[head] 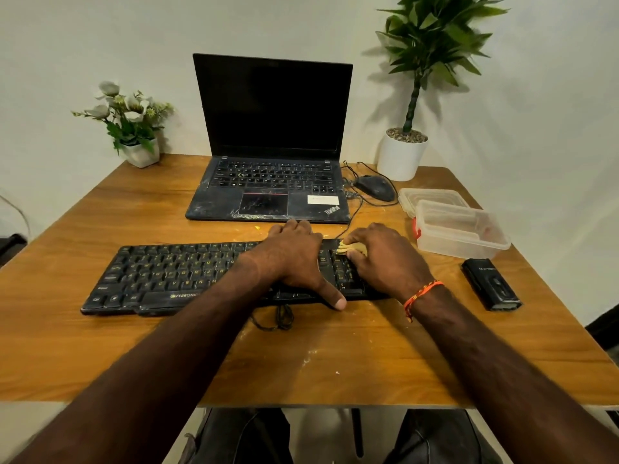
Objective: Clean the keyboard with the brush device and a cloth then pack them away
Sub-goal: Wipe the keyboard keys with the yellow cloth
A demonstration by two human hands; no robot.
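I see the right hand (pixel 388 259) clutching the cloth (pixel 350 248) on the keyboard (pixel 167 276); left hand (pixel 294 259) braces flat, fingers relaxed. Brush device (pixel 490 284) lies aside, probably done. Packing into the box (pixel 462 234) remains.

Head cam, fwd-down, close over table (pixel 335 363)

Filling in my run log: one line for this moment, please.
phase: cloth wipe | right hand: grips cloth on keyboard | left hand: steadies keyboard | brush device: on table
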